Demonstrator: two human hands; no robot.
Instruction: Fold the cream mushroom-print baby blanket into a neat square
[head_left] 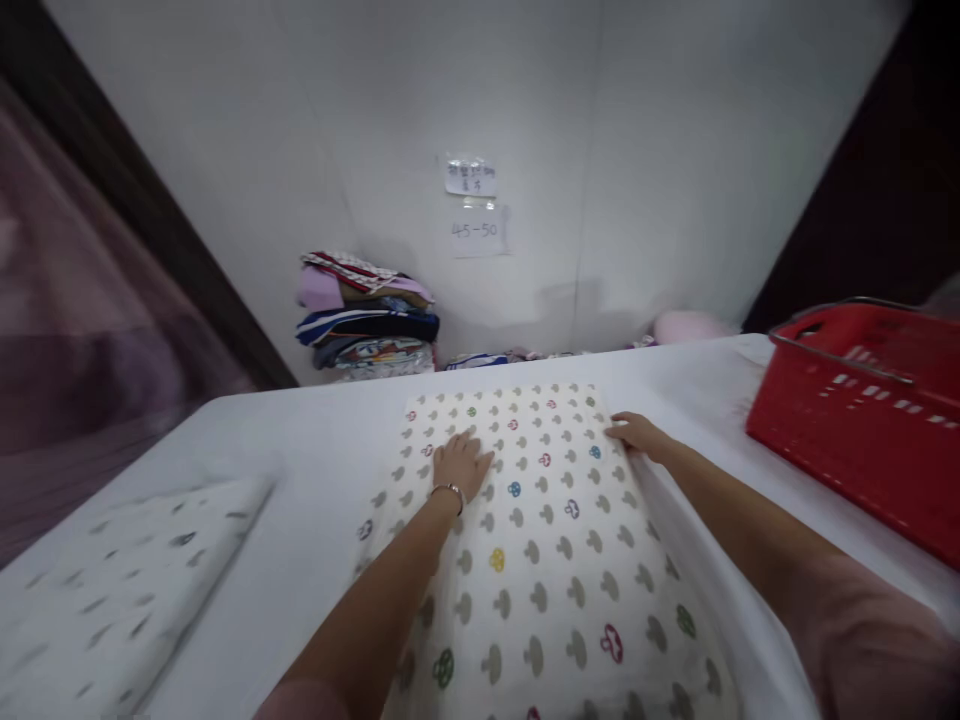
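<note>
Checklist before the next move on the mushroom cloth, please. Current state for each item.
1. Left hand flat on the mushroom-print cloth: ok, palm down near the cloth's far left part.
2. Right hand at the cloth's right edge: ok, fingers at the edge near the far corner. Firm pinch: cannot tell.
3. Right side tidy: not ok, a loose white layer shows past the printed edge.
4. Near edge straight: cannot tell, it runs out of the picture.
5. Red basket clear of the cloth: ok, apart on the right.
6. Other printed cloth clear: ok, apart on the left.
</note>
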